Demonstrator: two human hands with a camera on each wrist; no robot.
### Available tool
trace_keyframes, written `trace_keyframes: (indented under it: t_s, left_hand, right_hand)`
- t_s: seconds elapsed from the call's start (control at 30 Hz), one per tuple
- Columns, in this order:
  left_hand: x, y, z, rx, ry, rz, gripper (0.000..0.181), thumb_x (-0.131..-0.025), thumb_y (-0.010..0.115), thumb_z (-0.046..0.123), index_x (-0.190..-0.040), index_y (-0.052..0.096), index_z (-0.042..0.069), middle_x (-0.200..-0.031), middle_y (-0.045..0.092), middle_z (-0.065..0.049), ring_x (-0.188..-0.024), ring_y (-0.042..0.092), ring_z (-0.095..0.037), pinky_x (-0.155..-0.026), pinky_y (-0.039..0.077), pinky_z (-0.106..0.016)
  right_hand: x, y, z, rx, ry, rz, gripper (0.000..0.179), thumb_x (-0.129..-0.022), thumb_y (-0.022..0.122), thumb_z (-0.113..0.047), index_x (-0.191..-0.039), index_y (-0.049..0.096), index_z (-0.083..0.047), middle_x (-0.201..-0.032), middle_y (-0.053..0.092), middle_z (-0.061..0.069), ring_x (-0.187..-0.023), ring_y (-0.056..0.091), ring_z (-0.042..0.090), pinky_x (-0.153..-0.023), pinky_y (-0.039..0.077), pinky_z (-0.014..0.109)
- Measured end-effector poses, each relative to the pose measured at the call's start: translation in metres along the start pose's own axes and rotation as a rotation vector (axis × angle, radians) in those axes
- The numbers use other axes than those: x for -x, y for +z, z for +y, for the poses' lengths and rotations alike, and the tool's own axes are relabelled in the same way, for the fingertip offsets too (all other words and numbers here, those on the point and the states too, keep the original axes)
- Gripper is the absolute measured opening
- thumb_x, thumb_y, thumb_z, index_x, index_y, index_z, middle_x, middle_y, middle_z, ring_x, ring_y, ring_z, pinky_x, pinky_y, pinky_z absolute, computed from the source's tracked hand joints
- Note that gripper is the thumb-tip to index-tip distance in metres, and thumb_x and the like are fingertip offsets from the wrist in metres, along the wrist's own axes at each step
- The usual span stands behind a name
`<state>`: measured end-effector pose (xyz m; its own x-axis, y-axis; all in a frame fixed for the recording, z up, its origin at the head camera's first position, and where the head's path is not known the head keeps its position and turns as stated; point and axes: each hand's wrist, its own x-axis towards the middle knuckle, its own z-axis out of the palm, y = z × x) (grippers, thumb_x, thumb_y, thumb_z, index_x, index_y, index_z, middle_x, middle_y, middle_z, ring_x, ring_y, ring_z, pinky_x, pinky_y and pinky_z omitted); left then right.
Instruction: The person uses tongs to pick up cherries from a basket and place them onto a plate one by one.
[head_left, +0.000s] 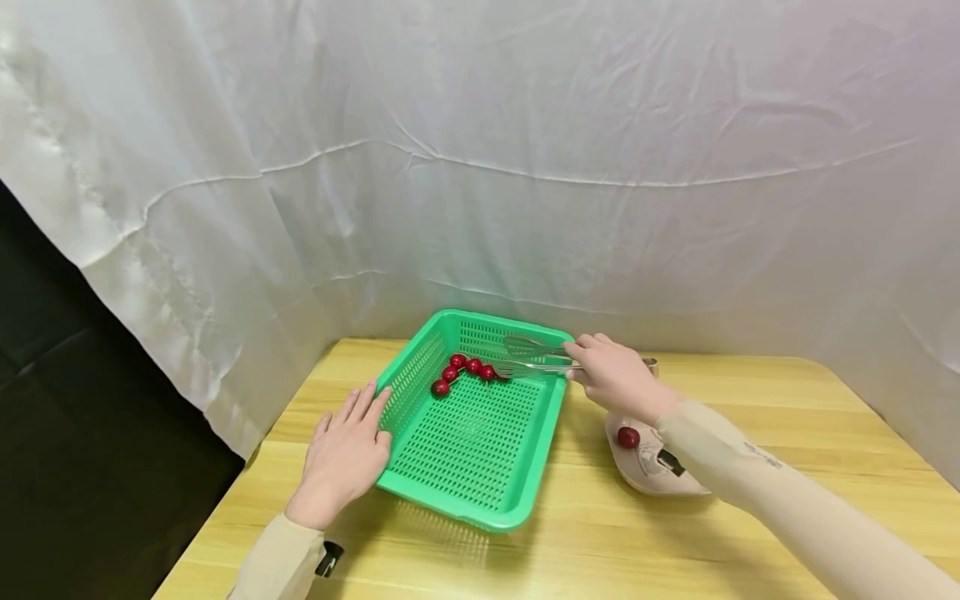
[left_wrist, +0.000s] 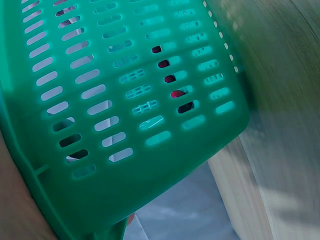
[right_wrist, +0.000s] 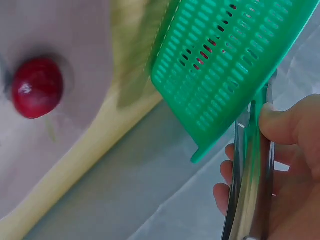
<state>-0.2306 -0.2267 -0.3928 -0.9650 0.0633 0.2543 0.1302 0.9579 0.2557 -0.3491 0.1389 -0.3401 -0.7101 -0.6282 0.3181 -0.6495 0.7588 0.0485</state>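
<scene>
The green perforated basket [head_left: 480, 517] holds several dark red cherries [head_left: 450, 374], grouped toward its far left part. Along its left rim rests my left hand [head_left: 347, 454], fingers stretched out and thumb at the edge. My right hand [head_left: 618, 377] grips a pair of metal tongs [right_wrist: 267, 185] at the basket's right rim. The tongs' arms stand apart and reach over that rim, the lower tip [head_left: 517, 368] right by the rightmost cherries. Through the basket wall's slots [left_wrist: 177, 93], red shows in the left wrist view.
A pale pinkish bowl [head_left: 637, 477] stands to the right of the basket, partly hidden under my right forearm. One cherry [right_wrist: 38, 87] with a stem lies in it. A light wooden table [head_left: 795, 417] bears everything, with a white cloth [head_left: 600, 233] hanging behind.
</scene>
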Motion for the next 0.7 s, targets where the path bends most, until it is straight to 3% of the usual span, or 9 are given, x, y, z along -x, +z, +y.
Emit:
trace_keyframes:
  t_s: [0.13, 0.37, 0.7]
  left_hand:
    - [0.0, -0.001, 0.001, -0.007, 0.001, -0.003, 0.056, -0.1, 0.038, 0.021, -0.155, 0.032, 0.01, -0.161, 0.021, -0.012, -0.146, 0.019, -0.036, -0.111, 0.015, -0.067]
    - [0.001, -0.002, 0.002, -0.003, -0.003, -0.002, 0.056, -0.1, 0.039, 0.021, -0.155, 0.032, 0.01, -0.161, 0.021, -0.011, -0.146, 0.019, -0.036, -0.111, 0.015, -0.067]
    - [0.001, -0.002, 0.002, 0.009, -0.007, -0.005, 0.055, -0.101, 0.036, 0.024, -0.155, 0.033, 0.011, -0.161, 0.021, -0.011, -0.147, 0.019, -0.036, -0.111, 0.015, -0.067]
  right_hand:
    - [-0.015, 0.004, -0.004, 0.045, -0.027, -0.024, 0.046, -0.093, 0.069, -0.018, -0.131, 0.058, 0.004, -0.11, 0.061, 0.015, -0.095, 0.055, 0.03, -0.076, 0.053, 0.044]
    - [-0.037, 0.009, -0.016, 0.071, -0.024, -0.111, 0.043, -0.094, 0.068, -0.018, -0.131, 0.06, 0.003, -0.117, 0.062, 0.017, -0.101, 0.056, 0.033, -0.083, 0.053, 0.047]
    - [-0.054, 0.023, -0.029, 0.115, -0.038, -0.145, 0.039, -0.093, 0.068, -0.019, -0.127, 0.063, 0.001, -0.114, 0.064, 0.015, -0.105, 0.058, 0.032, -0.087, 0.052, 0.045]
